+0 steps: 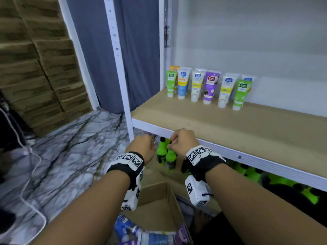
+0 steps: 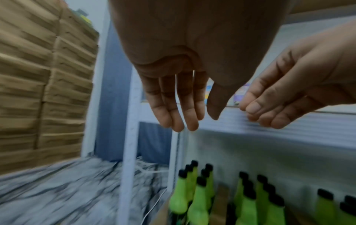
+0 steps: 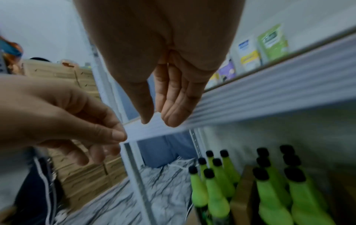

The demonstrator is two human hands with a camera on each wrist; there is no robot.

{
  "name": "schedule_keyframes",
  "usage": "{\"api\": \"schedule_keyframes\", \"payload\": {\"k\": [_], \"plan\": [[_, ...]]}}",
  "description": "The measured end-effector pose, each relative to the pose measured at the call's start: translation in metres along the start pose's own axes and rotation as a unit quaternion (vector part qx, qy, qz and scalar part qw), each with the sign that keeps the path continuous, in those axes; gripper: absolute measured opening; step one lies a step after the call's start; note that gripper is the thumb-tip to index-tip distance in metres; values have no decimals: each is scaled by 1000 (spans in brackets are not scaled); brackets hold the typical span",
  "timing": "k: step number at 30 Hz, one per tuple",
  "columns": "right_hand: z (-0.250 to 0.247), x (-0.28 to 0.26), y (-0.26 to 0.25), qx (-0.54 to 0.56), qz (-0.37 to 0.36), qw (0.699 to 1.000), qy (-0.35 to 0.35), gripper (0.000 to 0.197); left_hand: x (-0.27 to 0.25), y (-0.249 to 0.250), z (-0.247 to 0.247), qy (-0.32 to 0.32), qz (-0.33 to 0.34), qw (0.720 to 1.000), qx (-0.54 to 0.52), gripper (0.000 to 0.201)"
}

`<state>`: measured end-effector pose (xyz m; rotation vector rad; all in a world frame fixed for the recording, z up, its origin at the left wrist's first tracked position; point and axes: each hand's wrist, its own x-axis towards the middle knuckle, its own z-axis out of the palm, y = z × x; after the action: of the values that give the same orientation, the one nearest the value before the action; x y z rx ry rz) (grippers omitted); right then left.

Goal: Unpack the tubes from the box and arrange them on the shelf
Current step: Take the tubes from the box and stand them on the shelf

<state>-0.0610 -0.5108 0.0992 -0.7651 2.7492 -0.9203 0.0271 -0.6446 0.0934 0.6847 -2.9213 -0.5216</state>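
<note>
- L hand & R hand side by side, near but apart, just in front of the shelf's white front edge, at its left end.
- L grip: fingers fairly straight, hanging down, close together, thumb alongside; holds nothing.
- R grip: fingers relaxed, slightly bent, thumb next to them w/o pinching; holds nothing. Head view shows knuckles only, so this comes from the wrist views.
- Tubes: standing cap-down in a row on the shelf board, beyond and above both grips, up-right of the R one, near the back wall. Colours: green, orange behind it, blue/yellow, white/yellow, purple, white/yellow, green at the right end; a few more stand behind, partly hidden.
- Box: open cardboard, below and nearer the person than both grips, between the forearms. More tubes lie loose in it, blue, white, purple; blurred, count unclear.
- Green bottles w/ black caps: upright on the lower level, directly under the grips and on to the right.
- White cable on the marbled floor, left of the L grip; stacked cartons further left.
</note>
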Motion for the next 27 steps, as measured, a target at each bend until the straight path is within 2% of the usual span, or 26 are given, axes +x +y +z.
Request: {"api": "schedule_keyframes", "payload": {"k": [4,7,9,12,15,17,19,21,24,27], "plan": [[75,-15,-4,-40,-7,995,-95,17,-40,-71,37,-49,-116,992,26,12],[133,-23,7,-62,4,984,-168,8,-67,-119,70,-106,-196,974,41,16],[168,-28,17,-63,23,973,-220,19,-84,-145,93,-131,-246,959,43,25],[216,-32,32,-98,37,948,-300,16,-101,-168,126,-170,-320,932,25,25],[264,-35,53,-114,55,937,-324,8,-109,-177,152,-189,-370,910,-3,26],[291,-38,66,-127,54,930,-341,18,-113,-175,162,-172,-407,897,-18,28],[312,-41,75,-131,62,921,-363,29,-117,-173,173,-169,-462,869,-49,28],[330,-40,77,-136,63,912,-381,25,-116,-178,198,-172,-530,819,-139,29],[355,-36,79,-142,68,898,-412,24,-112,-191,227,-140,-601,752,-230,37],[377,-33,79,-143,56,895,-419,28,-105,-202,241,-101,-627,721,-277,40]]}}
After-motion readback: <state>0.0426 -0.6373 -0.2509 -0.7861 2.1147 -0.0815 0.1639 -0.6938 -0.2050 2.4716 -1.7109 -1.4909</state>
